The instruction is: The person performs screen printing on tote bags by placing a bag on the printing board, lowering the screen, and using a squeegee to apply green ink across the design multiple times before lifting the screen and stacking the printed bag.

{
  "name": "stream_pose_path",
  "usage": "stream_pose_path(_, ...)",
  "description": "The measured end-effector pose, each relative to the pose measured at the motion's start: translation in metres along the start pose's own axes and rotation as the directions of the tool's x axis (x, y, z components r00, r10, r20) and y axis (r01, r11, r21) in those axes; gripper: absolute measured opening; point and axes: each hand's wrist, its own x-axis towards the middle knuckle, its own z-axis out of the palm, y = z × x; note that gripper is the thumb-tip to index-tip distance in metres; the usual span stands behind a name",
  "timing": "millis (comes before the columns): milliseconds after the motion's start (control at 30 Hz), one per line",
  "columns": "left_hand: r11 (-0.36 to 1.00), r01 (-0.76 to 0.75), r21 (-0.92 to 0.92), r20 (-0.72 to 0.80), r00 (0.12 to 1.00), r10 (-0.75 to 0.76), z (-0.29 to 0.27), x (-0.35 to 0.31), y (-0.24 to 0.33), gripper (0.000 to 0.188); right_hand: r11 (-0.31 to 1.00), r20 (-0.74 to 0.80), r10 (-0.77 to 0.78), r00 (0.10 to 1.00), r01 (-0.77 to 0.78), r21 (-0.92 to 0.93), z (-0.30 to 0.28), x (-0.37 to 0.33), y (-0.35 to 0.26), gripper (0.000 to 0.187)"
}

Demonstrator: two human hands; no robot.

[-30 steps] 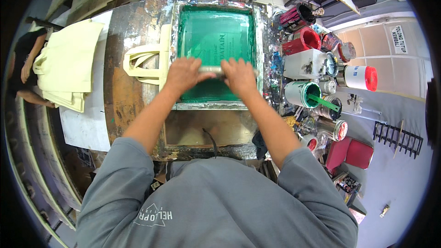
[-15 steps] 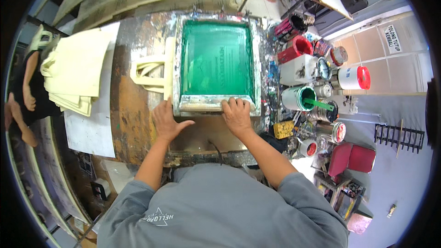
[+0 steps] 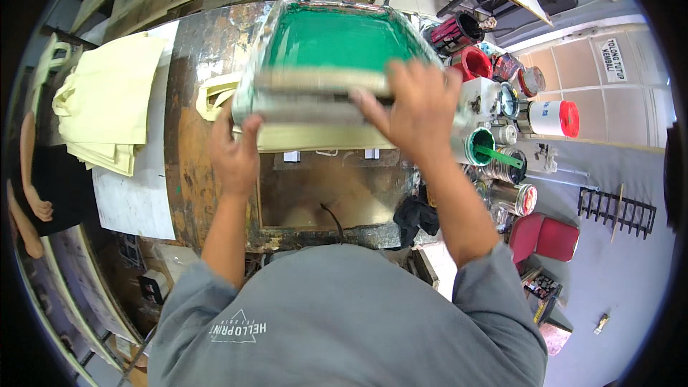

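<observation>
A printing screen [image 3: 337, 39] with green mesh and a silver-taped frame is tilted up at its near edge above the worn wooden table [image 3: 193, 172]. My right hand [image 3: 412, 104] grips the frame's near right edge. My left hand [image 3: 233, 150] holds the near left corner from below. Under the raised frame lies a pale yellow cloth bag [image 3: 315, 136], its handles [image 3: 215, 97] sticking out to the left.
A stack of pale yellow bags [image 3: 107, 100] lies on a white board at the left, where another person [image 3: 32, 201] stands. Several paint cans and tubs [image 3: 494, 147] crowd the right side, among them a red-lidded white jar [image 3: 552, 118]. Red stools [image 3: 545, 236] stand on the grey floor.
Both hands moved from the top of the mesh to the frame's near edge. The frame then rose from lying flat to tilted up toward me, uncovering the bag.
</observation>
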Motion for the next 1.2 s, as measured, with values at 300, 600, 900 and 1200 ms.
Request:
stream_pose_path(300, 0.803, 0.206, 0.559, 0.102, 0.944, -0.313, 0.038, -0.070, -0.122, 0.064, 0.997, -0.255, -0.063, 0.965, 0.071, 0.020, -0.013, 0.081, 0.031, 0.060)
stream_pose_path(600, 0.971, 0.162, 0.178, -0.008, 0.987, -0.163, 0.019, -0.037, -0.079, 0.041, 0.996, -0.196, -0.005, 0.981, 0.023, 0.089, -0.017, 0.078, 0.028, 0.062)
stream_pose_path(900, 0.954, 0.300, 0.019, -0.486, 0.836, -0.254, -0.211, -0.091, -0.125, 0.033, 0.995, -0.242, -0.020, 0.970, 0.043, 0.091, -0.015, 0.076, 0.029, 0.065)
stream_pose_path(1200, 0.840, 0.100, 0.533, 0.252, 0.929, -0.270, -0.039, -0.090, -0.059, 0.087, 0.999, -0.211, -0.032, 0.977, 0.033, 0.003, -0.022, 0.097, 0.034, 0.071)
